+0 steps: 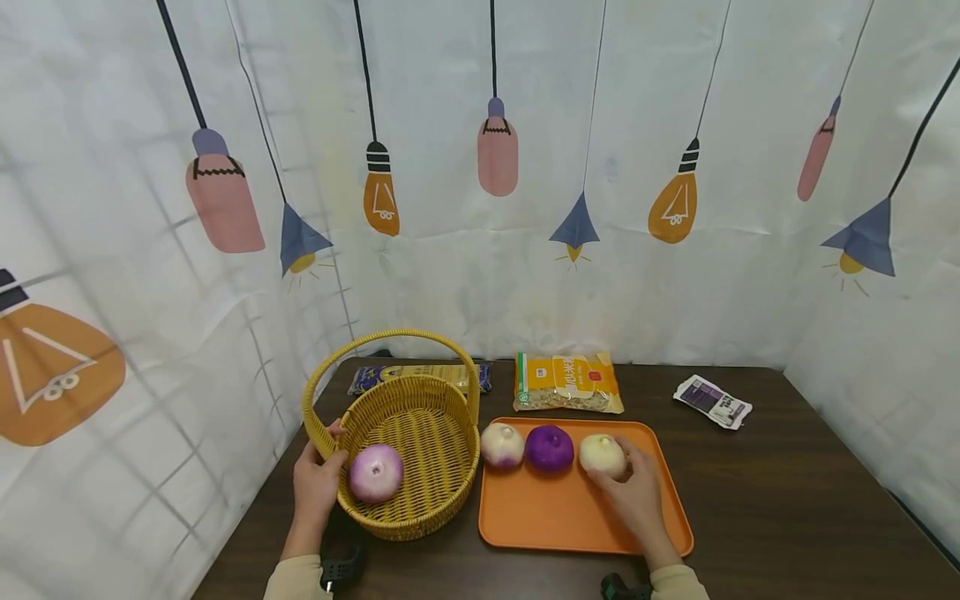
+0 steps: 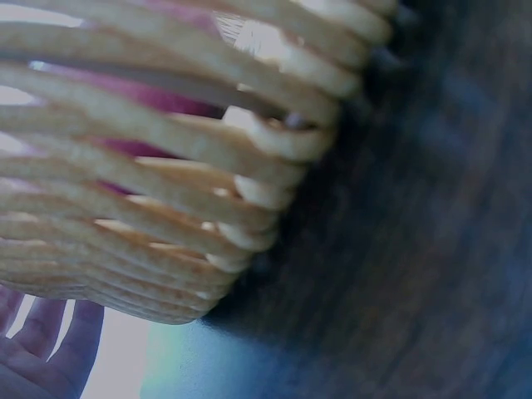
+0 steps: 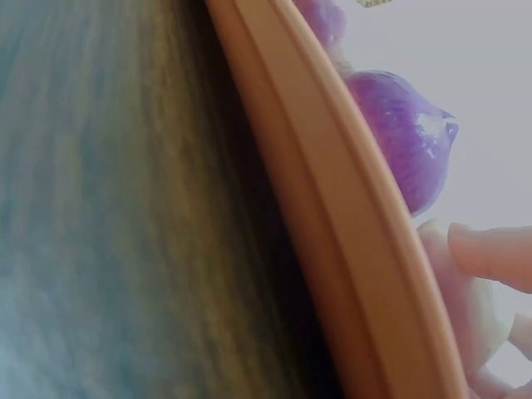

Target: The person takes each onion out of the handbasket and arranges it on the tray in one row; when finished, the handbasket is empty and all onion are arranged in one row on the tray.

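"At the bottom edge first: what've you got?"

"Beige sleeves (image 1: pixel 296 577), dark wrist units (image 1: pixel 342 570) by the cuffs, all over a dark wood-look table (image 1: pixel 795 492). Left hand (image 1: pixel 315 479) grips the wicker basket (image 1: pixel 435 467) at its left side, by the foot of the hoop handle (image 1: pixel 408 332). Left wrist view just shows fingers (image 2: pixel 81 332) past the weave."

"Inside the basket?"

"One pink-purple onion (image 1: pixel 377 473), over to the left."

"Right hand?"

"Right hand (image 1: pixel 633 492) pinches the pale onion (image 1: pixel 602 455), thumb near side, fingers round the right. Onion's at the far side of the orange tray (image 1: pixel 555 517), right of centre. Lifted or resting? Can't tell, underside hidden."

"Neighbours?"

"Purple onion (image 1: pixel 550 449) to its left, then the white-and-purple onion (image 1: pixel 502 445) at the far-left corner. One row."

"Step, and the next move?"

"My read: taking hold of the pale onion, basket steadied. Next move would call for a secure pinch on that round body, a lift clear of the purple neighbour, and a steady left hand."

"Behind?"

"Yellow-orange food bag (image 1: pixel 567 383) beyond the tray, white-and-purple sachet (image 1: pixel 712 402) off right, blue-and-gold packet (image 1: pixel 367 379) partly hidden behind the basket. Farthest: white curtain (image 1: pixel 450 283), printed lamps (image 1: pixel 498 157)."
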Demonstrator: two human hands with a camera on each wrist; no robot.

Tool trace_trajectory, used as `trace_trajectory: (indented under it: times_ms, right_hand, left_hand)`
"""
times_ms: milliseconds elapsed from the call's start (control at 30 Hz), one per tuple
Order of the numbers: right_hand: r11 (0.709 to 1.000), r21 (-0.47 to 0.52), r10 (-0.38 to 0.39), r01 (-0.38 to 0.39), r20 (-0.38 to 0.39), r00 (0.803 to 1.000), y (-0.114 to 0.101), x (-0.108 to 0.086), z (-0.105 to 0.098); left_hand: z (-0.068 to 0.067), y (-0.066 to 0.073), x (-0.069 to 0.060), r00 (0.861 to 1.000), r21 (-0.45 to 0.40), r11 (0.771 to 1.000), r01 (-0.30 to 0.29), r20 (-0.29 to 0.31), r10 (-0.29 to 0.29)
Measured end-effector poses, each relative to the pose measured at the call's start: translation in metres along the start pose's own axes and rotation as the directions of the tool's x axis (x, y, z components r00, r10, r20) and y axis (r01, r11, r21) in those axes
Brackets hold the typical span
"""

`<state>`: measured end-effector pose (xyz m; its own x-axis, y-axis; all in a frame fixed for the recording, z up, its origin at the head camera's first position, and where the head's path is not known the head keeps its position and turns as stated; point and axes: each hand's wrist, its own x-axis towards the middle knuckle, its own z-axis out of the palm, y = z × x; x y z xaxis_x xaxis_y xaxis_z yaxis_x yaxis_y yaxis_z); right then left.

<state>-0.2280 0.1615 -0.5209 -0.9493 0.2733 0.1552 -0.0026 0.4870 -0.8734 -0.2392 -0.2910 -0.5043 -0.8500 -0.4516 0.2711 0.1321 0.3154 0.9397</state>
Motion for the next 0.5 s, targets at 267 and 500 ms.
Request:
trace_trajectory:
  times_ms: [267,500]
  right_hand:
    - [0.999,0.032,-0.014,0.014,-0.002,1.0,-0.0001,-0.0008,0.0018]
    - [0.998,0.056,0.005,-0.007,0.033,0.999,-0.0008,0.0012,0.0023]
  left_hand:
    - [0.0007,-0.0007,-0.0001,1.0,0.009,1.0,-0.012,-0.008,0.012]
    - [0.0002,0.0,0.0002,1.0,0.001,1.0,-0.003,0.002,0.003]
